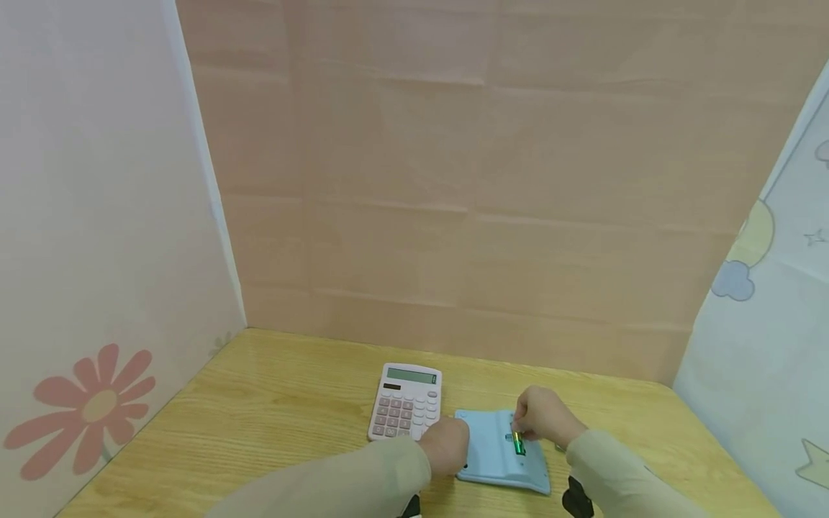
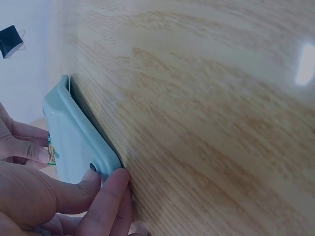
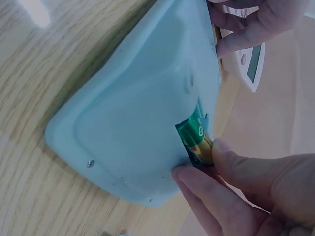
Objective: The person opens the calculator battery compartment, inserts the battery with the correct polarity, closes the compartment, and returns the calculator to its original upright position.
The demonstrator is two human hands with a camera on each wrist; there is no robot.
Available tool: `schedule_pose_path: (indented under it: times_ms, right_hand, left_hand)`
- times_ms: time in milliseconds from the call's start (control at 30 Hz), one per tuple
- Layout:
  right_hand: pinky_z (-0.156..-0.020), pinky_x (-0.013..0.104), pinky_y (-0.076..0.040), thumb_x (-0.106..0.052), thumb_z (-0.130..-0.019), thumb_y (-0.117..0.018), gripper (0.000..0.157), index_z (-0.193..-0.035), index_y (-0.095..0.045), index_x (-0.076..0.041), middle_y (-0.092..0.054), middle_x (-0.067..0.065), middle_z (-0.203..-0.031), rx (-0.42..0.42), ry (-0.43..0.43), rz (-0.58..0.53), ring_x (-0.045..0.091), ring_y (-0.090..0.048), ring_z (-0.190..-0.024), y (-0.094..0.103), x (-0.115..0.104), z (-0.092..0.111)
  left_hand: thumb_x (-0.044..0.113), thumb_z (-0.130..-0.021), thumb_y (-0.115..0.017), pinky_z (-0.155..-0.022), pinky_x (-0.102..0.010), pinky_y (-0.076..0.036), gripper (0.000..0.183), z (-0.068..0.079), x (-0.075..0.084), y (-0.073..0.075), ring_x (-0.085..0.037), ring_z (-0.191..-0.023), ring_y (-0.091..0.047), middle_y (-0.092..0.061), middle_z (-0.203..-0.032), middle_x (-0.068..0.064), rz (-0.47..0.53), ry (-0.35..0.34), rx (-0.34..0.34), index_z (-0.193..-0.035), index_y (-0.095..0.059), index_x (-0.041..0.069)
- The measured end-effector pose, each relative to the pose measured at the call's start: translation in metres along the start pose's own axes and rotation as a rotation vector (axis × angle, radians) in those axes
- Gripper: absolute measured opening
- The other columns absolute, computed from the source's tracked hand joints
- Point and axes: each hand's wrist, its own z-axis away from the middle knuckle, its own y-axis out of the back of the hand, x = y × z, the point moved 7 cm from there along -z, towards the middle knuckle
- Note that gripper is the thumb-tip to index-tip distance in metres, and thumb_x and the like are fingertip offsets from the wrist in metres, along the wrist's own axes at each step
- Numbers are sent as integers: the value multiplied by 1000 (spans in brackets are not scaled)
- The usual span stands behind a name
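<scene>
A light blue calculator [image 1: 482, 450] lies face down on the wooden table, its back showing screws and an uncovered battery slot. In that slot sits a green and gold battery [image 3: 197, 140], tilted, with one end standing out. My right hand [image 1: 546, 416] pinches the raised end; in the right wrist view its thumb [image 3: 236, 164] is on the battery and the fingertips touch the casing beside the slot. My left hand [image 1: 447, 446] grips the calculator's left edge, thumb [image 2: 81, 194] on the back and fingers along the rim.
A pink and white calculator [image 1: 406, 403] lies face up just beyond my left hand, its display showing 0. Close to my right sleeve is a small object [image 1: 560, 448], mostly hidden. A brown backdrop [image 1: 453, 252] rises behind the table, with patterned sheets at both sides.
</scene>
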Motion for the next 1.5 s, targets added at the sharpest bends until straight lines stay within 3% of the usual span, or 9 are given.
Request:
schedule_pose_path:
  times_ms: [500,1100,1500]
  right_hand:
    - [-58,30,-57,10,-74,-75,21,-64,-60,0,-60,6,-67,10,26,-22,17,-63,-59,-2,-2,-3]
    - [-54,28,-54,10,-74,-75,25,-63,-56,-2,-57,5,-63,56,78,57,15,-60,-55,-1,-7,-1]
    - [-53,28,-54,11,-71,-76,25,-59,-59,-2,-60,4,-60,38,48,49,15,-61,-54,1,-6,1]
  left_hand:
    - [4,-90,-59,-48,-23,-35,14,0,-2,-1,-14,-54,-45,-50,-62,-3,10,-9,-10,-76,-62,3]
    - [4,-89,-59,-46,-22,-34,15,0,0,1,-13,-51,-43,-48,-60,-2,12,-25,-4,-74,-60,4]
    - [6,-90,-59,-51,-24,-38,12,-1,3,1,-14,-57,-45,-50,-65,-2,-20,-33,12,-78,-62,4]
